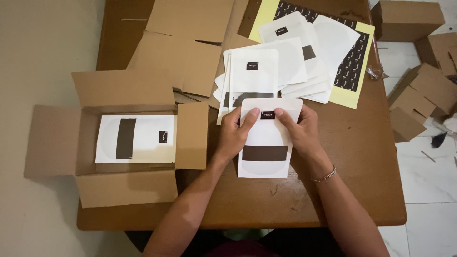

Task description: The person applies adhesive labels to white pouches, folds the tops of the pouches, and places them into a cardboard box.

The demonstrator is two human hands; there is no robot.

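Observation:
A white pouch (266,164) with a dark band and a small black sticker near its top lies on the brown table (352,190). My left hand (234,135) holds its left edge, thumb pressing beside the sticker. My right hand (299,131) holds the right edge, thumb on the sticker's other side. Just behind it lies a pile of white pouches (252,78), fanned out. A yellow sheet of black stickers (350,71) lies under the far pouches.
An open cardboard box (90,138) at the left holds a white pouch (135,139) lying flat. Flattened cardboard (190,52) lies at the back of the table. More cardboard boxes (419,90) sit on the tiled floor at the right.

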